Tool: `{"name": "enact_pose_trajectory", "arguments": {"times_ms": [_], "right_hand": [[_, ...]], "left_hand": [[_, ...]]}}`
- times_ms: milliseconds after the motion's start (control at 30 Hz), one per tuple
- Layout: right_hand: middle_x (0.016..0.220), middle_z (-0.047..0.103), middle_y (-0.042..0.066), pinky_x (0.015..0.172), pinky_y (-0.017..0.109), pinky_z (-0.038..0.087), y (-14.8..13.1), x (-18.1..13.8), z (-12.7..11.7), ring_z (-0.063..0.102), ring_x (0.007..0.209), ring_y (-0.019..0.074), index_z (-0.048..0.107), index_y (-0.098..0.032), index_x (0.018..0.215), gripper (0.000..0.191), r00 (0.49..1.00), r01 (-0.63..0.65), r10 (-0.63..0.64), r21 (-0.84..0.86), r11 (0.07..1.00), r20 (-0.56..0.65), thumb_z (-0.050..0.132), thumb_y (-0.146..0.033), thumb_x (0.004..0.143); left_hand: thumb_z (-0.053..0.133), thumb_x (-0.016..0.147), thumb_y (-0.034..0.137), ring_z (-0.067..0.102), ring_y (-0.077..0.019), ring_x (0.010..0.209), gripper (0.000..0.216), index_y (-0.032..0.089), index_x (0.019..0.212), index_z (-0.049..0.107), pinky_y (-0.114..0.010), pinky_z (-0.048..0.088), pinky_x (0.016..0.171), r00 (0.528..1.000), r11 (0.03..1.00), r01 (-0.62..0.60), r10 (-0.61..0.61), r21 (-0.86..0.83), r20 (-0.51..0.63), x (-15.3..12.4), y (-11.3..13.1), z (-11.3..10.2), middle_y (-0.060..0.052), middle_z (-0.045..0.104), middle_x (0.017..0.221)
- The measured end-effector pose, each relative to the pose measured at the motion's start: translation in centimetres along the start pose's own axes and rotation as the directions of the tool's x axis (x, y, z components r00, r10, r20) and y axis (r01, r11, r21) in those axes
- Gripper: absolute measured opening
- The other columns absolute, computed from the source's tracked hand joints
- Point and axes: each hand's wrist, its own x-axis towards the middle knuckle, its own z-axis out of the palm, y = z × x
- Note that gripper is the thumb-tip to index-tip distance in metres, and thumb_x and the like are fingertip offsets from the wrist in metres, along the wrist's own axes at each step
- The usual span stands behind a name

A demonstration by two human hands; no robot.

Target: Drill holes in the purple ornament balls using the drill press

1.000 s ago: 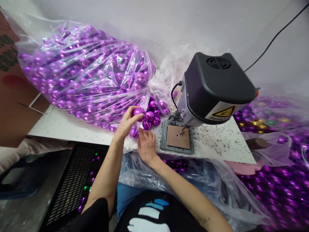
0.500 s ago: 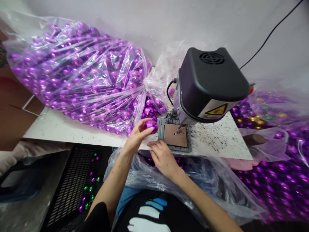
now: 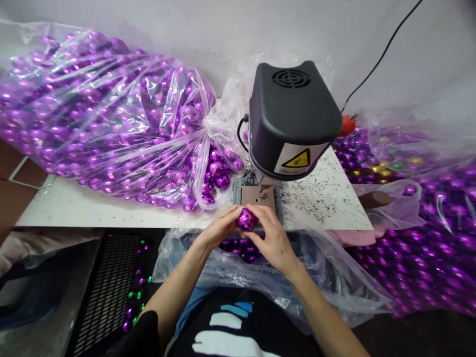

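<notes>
A shiny faceted purple ball (image 3: 246,218) is held between both hands just in front of the table's near edge. My left hand (image 3: 219,227) grips it from the left with its fingertips. My right hand (image 3: 270,233) closes on it from the right. Right behind the ball lies a brown pad in a grey frame (image 3: 258,197), under the black head of a small bench machine (image 3: 292,118). Loose purple balls (image 3: 217,168) spill from the mouth of a big clear bag (image 3: 111,119) on the white table (image 3: 85,206).
An open clear bag (image 3: 297,272) with purple balls hangs below the table over my lap. More bagged purple and mixed-colour balls (image 3: 416,238) pile up at the right. A black mesh crate (image 3: 107,287) stands at the lower left. Dark specks litter the table by the machine.
My left hand carried the ball from the bag's mouth down to the table's front edge. My right hand rose from the table edge and closed on the ball too.
</notes>
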Motion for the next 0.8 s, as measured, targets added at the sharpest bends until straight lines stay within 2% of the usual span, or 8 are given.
{"name": "enact_pose_trajectory", "arguments": {"times_ms": [133,233,300,367,433,533,667,800], "right_hand": [[0.121,0.066,0.008,0.098,0.038,0.056,1.2,-0.1,2.4,0.065,0.112,0.0207,0.055,-0.024,0.133,0.047,0.989,-0.138,0.143,0.100,0.985,-0.046,0.065,-0.036,0.089],[0.121,0.066,0.009,0.104,0.043,0.053,1.8,-0.4,3.1,0.063,0.117,0.0233,0.056,-0.024,0.136,0.047,0.981,-0.167,0.174,0.080,0.983,-0.087,0.062,-0.033,0.090],[0.129,0.062,0.010,0.107,0.045,0.052,1.9,-0.6,2.9,0.061,0.122,0.0242,0.051,-0.026,0.143,0.055,0.984,-0.159,0.164,0.067,0.985,-0.073,0.062,-0.031,0.089],[0.133,0.059,0.011,0.100,0.040,0.056,2.0,-0.8,2.1,0.063,0.118,0.0224,0.047,-0.028,0.147,0.059,0.980,-0.178,0.185,0.088,0.980,-0.079,0.061,-0.031,0.090],[0.131,0.059,0.010,0.087,0.033,0.060,2.3,-1.2,1.1,0.066,0.107,0.0189,0.051,-0.027,0.143,0.051,0.969,-0.221,0.231,0.109,0.969,-0.088,0.057,-0.032,0.092],[0.120,0.064,0.009,0.081,0.030,0.059,3.0,-2.0,-0.4,0.067,0.097,0.0163,0.063,-0.025,0.126,0.034,0.961,-0.258,0.265,0.096,0.961,-0.080,0.054,-0.034,0.095],[0.107,0.068,0.007,0.079,0.028,0.057,3.4,-3.1,-1.1,0.067,0.089,0.0147,0.068,-0.023,0.114,0.026,0.963,-0.257,0.263,0.097,0.962,-0.060,0.053,-0.033,0.095],[0.103,0.069,0.006,0.080,0.027,0.056,3.5,-3.5,-0.7,0.067,0.085,0.0132,0.068,-0.023,0.112,0.025,0.965,-0.256,0.260,0.100,0.962,-0.026,0.051,-0.033,0.096]], "left_hand": [[0.068,0.087,0.058,0.063,-0.0211,0.101,0.047,0.021,0.115,0.065,-0.034,0.055,0.088,0.974,0.967,-0.120,0.158,0.223,-0.161,-0.7,-1.7,1.6,-0.005,0.068,0.109],[0.082,0.077,0.048,0.063,-0.0220,0.108,0.059,0.022,0.125,0.060,-0.034,0.052,0.097,0.931,0.940,-0.241,0.294,0.241,-0.218,-0.5,-2.4,2.4,-0.005,0.068,0.117],[0.083,0.076,0.047,0.065,-0.0203,0.102,0.058,0.021,0.123,0.060,-0.031,0.053,0.088,0.911,0.942,-0.263,0.314,0.210,-0.269,0.3,-2.2,2.2,-0.005,0.068,0.113],[0.082,0.076,0.050,0.067,-0.0172,0.087,0.058,0.021,0.122,0.060,-0.026,0.053,0.071,0.920,0.963,-0.228,0.262,0.146,-0.290,1.6,-1.4,1.4,-0.004,0.069,0.105],[0.081,0.074,0.055,0.066,-0.0146,0.072,0.059,0.019,0.115,0.060,-0.024,0.048,0.057,0.952,0.985,-0.160,0.172,0.067,-0.255,3.0,-0.3,0.2,-0.003,0.070,0.095],[0.081,0.072,0.058,0.066,-0.0132,0.064,0.056,0.016,0.103,0.062,-0.023,0.045,0.053,0.980,0.995,-0.088,0.093,0.037,-0.176,4.9,1.0,-1.1,-0.003,0.068,0.085],[0.078,0.077,0.057,0.064,-0.0119,0.065,0.052,0.017,0.107,0.063,-0.021,0.044,0.052,0.974,0.973,-0.126,0.159,0.193,-0.164,6.3,1.1,-1.1,-0.002,0.067,0.086],[0.075,0.081,0.053,0.062,-0.0118,0.072,0.049,0.019,0.112,0.059,-0.021,0.044,0.056,0.929,0.901,-0.233,0.318,0.366,-0.191,6.9,0.3,-0.2,-0.001,0.067,0.094]]}}
